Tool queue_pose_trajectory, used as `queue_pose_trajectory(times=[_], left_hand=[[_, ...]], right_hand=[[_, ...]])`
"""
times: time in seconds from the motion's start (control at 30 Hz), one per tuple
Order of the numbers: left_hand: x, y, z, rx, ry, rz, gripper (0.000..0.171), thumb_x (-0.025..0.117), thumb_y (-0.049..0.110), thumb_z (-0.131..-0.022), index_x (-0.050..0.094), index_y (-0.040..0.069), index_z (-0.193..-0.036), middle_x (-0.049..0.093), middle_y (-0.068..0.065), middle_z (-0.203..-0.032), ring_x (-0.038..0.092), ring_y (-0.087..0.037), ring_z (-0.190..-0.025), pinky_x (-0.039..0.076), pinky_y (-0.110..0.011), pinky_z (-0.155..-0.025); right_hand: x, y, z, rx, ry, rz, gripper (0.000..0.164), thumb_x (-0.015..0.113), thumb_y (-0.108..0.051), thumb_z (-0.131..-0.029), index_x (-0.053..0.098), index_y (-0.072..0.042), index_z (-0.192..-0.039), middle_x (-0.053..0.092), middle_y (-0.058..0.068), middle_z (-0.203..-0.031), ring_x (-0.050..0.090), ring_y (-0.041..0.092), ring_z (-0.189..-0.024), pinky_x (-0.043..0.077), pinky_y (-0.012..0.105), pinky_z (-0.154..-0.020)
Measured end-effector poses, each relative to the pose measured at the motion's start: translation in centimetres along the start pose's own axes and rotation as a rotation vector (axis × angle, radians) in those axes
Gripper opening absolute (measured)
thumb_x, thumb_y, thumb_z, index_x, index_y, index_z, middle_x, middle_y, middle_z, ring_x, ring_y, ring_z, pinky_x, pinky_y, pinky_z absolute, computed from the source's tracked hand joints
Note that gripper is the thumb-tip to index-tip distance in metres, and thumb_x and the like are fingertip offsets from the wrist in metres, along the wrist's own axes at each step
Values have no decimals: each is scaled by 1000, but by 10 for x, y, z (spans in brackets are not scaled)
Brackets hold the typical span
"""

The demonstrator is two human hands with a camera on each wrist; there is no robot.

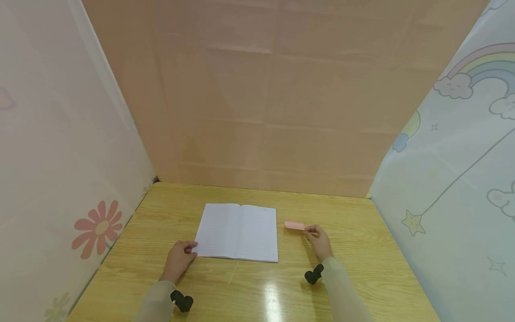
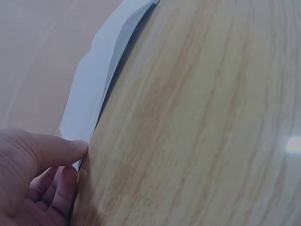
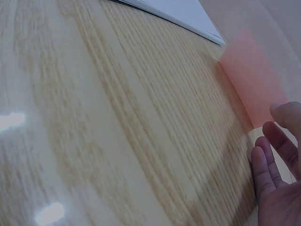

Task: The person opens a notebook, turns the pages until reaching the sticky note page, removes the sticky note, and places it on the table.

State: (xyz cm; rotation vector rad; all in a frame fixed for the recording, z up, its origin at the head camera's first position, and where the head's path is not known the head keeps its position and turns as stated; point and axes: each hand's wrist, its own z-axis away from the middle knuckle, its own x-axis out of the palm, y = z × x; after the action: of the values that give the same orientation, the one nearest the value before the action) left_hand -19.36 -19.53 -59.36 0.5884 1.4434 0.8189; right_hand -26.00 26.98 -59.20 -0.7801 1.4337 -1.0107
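An open notebook (image 1: 257, 232) with lined white pages lies on the table. At its lower left corner my left hand (image 1: 181, 259) pinches the edge, the thumb on top of the page (image 2: 94, 89) and the other fingers curled below it. Right of the notebook, my right hand (image 1: 320, 241) holds a pink sticky note (image 1: 294, 226) by its right end, between thumb and index finger. In the right wrist view the sticky note (image 3: 251, 77) stands tilted just above the wood, apart from the notebook (image 3: 181, 16). The remaining fingers of the right hand (image 3: 282, 165) are loosely bent.
The wooden table (image 1: 342, 214) is bounded by a brown sheet (image 1: 265, 112) at the back. Patterned white sheets rise at the left (image 1: 48, 147) and right (image 1: 454, 170). A small dark device is strapped at each wrist. Light glares off the table's front.
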Motion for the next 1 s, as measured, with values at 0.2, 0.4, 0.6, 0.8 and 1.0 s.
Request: queue_pose_trajectory(times=[0.2, 0.4, 0.6, 0.8, 1.0], left_hand=[[0, 0, 0, 8, -3, 3, 28, 69, 0, -83, 69, -1, -111, 59, -13, -99, 57, -23, -92, 50, -38, -78], [-1, -1, 0, 5, -2, 4, 28, 69, 0, -82, 69, -1, -110, 60, -13, -99, 58, -23, -91, 50, -38, -79], [0, -1, 0, 3, 0, 5, 27, 69, 0, -82, 70, -1, -109, 60, -13, -99, 58, -23, -91, 49, -39, -79], [-1, 0, 1, -2, 3, 5, 27, 69, 1, -82, 70, -1, -110, 60, -13, -101, 58, -23, -92, 49, -38, -79], [-1, 2, 2, 0, -2, 5, 27, 69, 0, -83, 69, -2, -110, 60, -14, -101, 58, -24, -92, 49, -39, -79]], right_hand=[[-1, 1, -1, 11, -10, -4, 18, 64, -15, -93, 63, -3, -106, 61, 14, -116, 61, 28, -104, 48, 28, -81], [-1, 1, 0, 19, -23, -4, 21, 64, -14, -93, 63, -2, -110, 61, 16, -119, 60, 31, -108, 49, 32, -84], [-1, 2, 0, 23, -27, 1, 22, 63, -14, -93, 63, -3, -113, 61, 16, -121, 59, 31, -108, 51, 36, -86], [-1, 4, 0, 13, -20, -9, 24, 65, -17, -93, 63, -4, -113, 60, 16, -123, 60, 30, -109, 52, 37, -87], [-2, 5, 1, 21, -21, -13, 28, 67, -20, -92, 62, -4, -115, 59, 15, -123, 59, 30, -110, 52, 36, -88]])
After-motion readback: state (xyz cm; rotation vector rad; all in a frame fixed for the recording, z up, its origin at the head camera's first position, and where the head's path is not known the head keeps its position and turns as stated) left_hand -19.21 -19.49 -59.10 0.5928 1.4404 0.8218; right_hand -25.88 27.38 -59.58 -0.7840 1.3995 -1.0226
